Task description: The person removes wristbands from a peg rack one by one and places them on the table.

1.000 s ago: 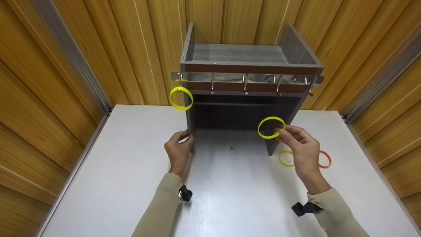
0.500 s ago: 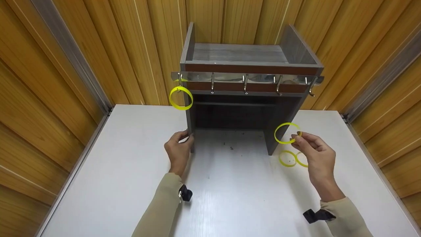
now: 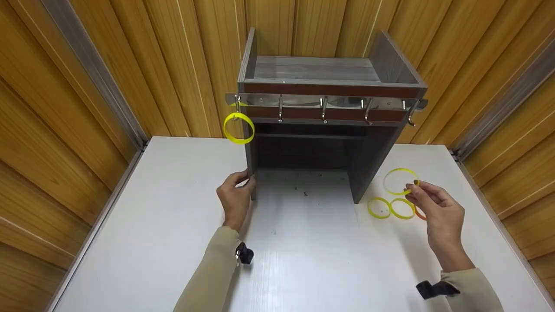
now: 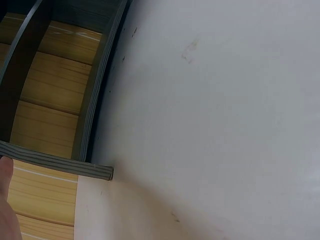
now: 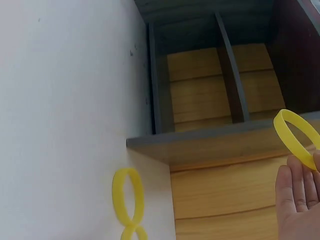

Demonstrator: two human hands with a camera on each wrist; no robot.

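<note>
Yellow ring [image 5: 290,142], on my head and right-wrist feeds, unlike the head-only orange ring [image 3: 419,214], is pinched by the right hand [image 3: 443,214], while the left hand [image 3: 234,200] grips the shelf [image 3: 329,90] at left.

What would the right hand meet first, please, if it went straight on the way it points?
Beyond the yellow ring it pinches, the right hand would probably meet the gray shelf unit's right side panel first, though depth is unclear.
</note>
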